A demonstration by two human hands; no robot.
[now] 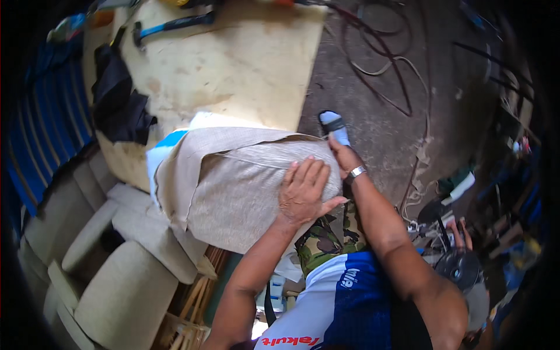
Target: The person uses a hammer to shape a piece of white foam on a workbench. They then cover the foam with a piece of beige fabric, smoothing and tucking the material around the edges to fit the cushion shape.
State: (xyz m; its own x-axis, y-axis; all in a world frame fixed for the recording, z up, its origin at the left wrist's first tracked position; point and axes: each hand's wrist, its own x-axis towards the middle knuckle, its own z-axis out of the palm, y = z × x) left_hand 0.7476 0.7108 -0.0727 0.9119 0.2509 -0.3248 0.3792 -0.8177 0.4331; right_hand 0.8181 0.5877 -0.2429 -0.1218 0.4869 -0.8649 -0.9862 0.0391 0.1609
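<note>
Though the fisheye bends the edges, I log this from the head view, left to right.

Far left: a blue slatted panel (44,128) runs down the rim, with beige upholstered cushions (116,280) stacked below it.

Upper left: a black cloth (119,102) lies on the pale work surface (245,64); a hammer (169,26) with a blue and black handle rests near its far edge.

Centre: the cushion in hand (233,186) lies across the near edge of the surface, draped in grey-beige woven fabric. A flap of that fabric (175,169) hangs loose on the left side, and blue and white material (169,140) shows beneath it.

Left hand (303,192): flat on the fabric at the cushion's right end, fingers (306,172) spread and pressing down, not closed on anything.

Right hand (345,156): at the cushion's far right corner, a metal watch (356,172) on the wrist. The fingers are tucked at the fabric edge; I cannot tell whether they pinch it.

Right: a sandalled foot (335,125) on the grey floor (379,128), cables (379,64) looping beyond.

Far right: another person's hand (461,233) near a dark fan (458,268).

Progress, my judgement: the cover is pulled over the top and the right end is being smoothed; the left flap remains unfastened and the underlayer exposed, so roughly midway.
</note>
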